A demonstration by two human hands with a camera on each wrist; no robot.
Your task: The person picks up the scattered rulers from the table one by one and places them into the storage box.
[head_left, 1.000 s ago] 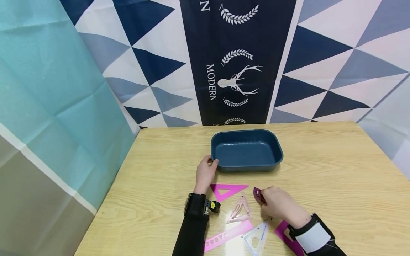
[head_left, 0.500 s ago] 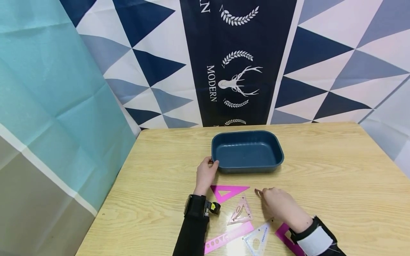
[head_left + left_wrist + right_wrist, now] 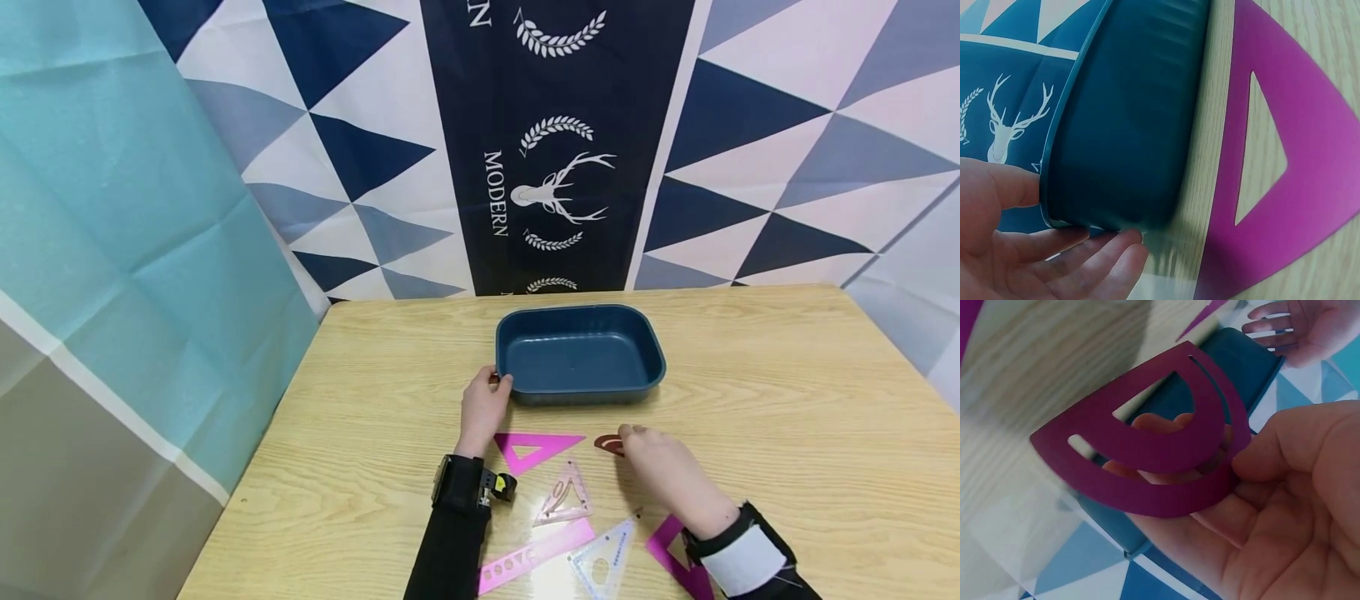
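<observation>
Protractor pinched by thumb and fingers of right hand, above table near tray, left hand grips tray's near left corner, pink triangle lies just beside.

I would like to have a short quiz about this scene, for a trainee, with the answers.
1. What does the right hand hold?
2. True or false: the left hand touches the blue tray.
3. Which lies nearest to the tray: a) the long ruler, b) the clear set square, c) the bright pink triangle beside the left hand?

Key:
1. A protractor.
2. True, at its near left corner.
3. c
</observation>
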